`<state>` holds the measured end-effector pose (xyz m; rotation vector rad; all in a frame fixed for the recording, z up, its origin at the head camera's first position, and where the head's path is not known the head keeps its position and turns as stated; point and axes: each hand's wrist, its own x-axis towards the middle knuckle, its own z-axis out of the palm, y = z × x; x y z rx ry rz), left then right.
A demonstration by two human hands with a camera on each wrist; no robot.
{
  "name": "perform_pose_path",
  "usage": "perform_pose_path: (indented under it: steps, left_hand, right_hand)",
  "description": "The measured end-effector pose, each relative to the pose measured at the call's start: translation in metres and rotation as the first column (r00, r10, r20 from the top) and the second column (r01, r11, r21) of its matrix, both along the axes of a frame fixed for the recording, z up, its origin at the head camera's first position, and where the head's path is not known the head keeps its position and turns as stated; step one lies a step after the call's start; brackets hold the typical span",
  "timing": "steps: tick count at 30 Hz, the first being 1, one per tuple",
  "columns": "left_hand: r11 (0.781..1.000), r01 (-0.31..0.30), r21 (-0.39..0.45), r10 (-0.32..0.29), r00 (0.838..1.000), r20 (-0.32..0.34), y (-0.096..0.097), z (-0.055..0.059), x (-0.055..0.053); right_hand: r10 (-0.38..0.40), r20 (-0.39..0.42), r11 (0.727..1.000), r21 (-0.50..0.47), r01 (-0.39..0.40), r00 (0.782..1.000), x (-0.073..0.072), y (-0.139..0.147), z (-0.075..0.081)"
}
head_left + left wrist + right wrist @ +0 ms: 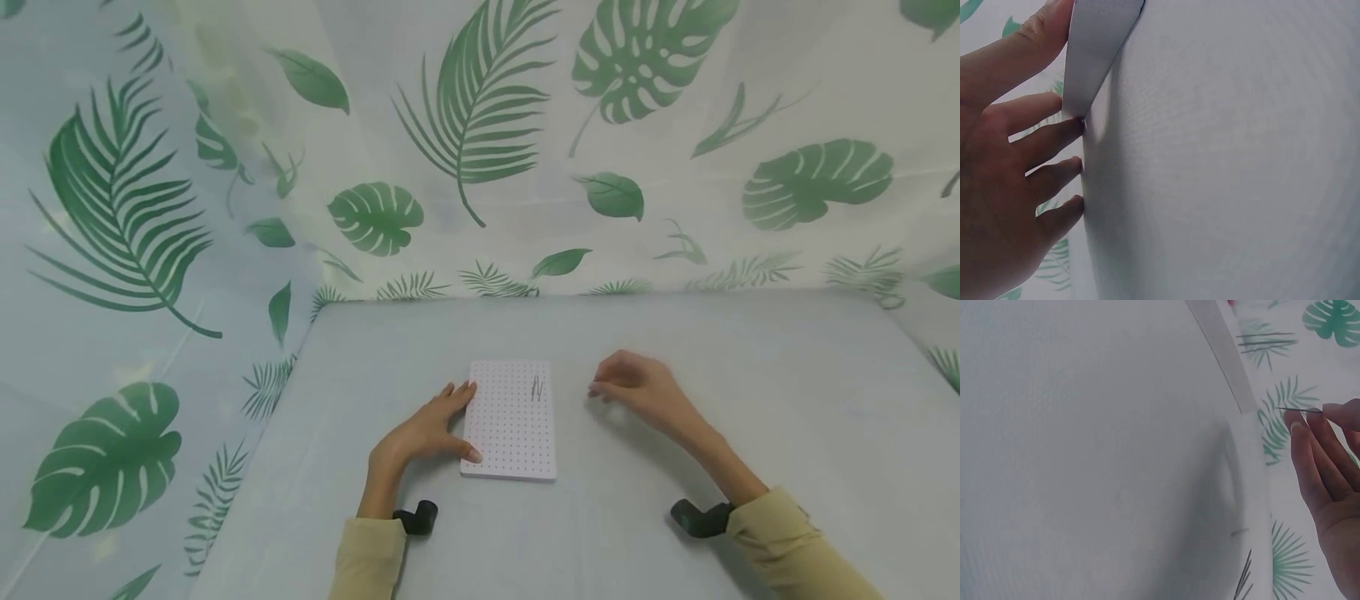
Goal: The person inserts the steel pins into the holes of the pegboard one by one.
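A white board with a grid of small holes lies flat on the table. Several thin dark metal pins stand up from its far right part, and they show side-on above the board's edge in the right wrist view. My left hand rests at the board's left side, thumb on its top face near the front corner and fingers spread along the edge. To the right of the board, raised over the table, my right hand pinches one thin dark pin between thumb and fingertips.
The table has a pale grey cover. White curtains printed with green leaves hang behind it and at both sides. In the right wrist view, several thin dark strokes show near the table's edge. Each wrist wears a black camera mount.
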<state>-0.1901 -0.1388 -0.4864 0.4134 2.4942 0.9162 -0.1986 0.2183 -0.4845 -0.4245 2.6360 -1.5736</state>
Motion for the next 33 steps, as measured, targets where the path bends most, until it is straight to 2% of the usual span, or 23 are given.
perform_pose_path:
  steps: [9,13,20,27,33]
  left_hand:
    - [1.0,0.006,-0.002,-0.006,1.0,-0.006,0.002,0.0,0.0]
    - [1.0,0.008,-0.003,-0.008,1.0,-0.009,0.001,0.001,-0.001]
    - [1.0,0.006,-0.007,-0.006,1.0,-0.012,-0.001,0.002,-0.001]
    - [1.0,0.005,-0.014,-0.005,1.0,-0.006,0.0,0.001,-0.002]
    - [1.0,-0.003,-0.022,0.003,1.0,0.004,0.0,0.001,-0.001]
  right_hand:
    - [0.04,0.004,0.995,-0.087,-0.04,0.999,-0.002,-0.015,-0.005]
    - [0.039,0.0,0.997,-0.062,-0.039,0.999,-0.002,-0.024,-0.003]
    - [-0.02,-0.013,0.999,0.029,0.02,1.0,-0.001,-0.043,-0.001]
    - [0.016,-0.013,0.998,-0.056,-0.017,1.0,-0.001,-0.057,-0.009]
    - [0.025,-0.03,0.999,-0.043,-0.026,0.999,0.0,-0.066,-0.013]
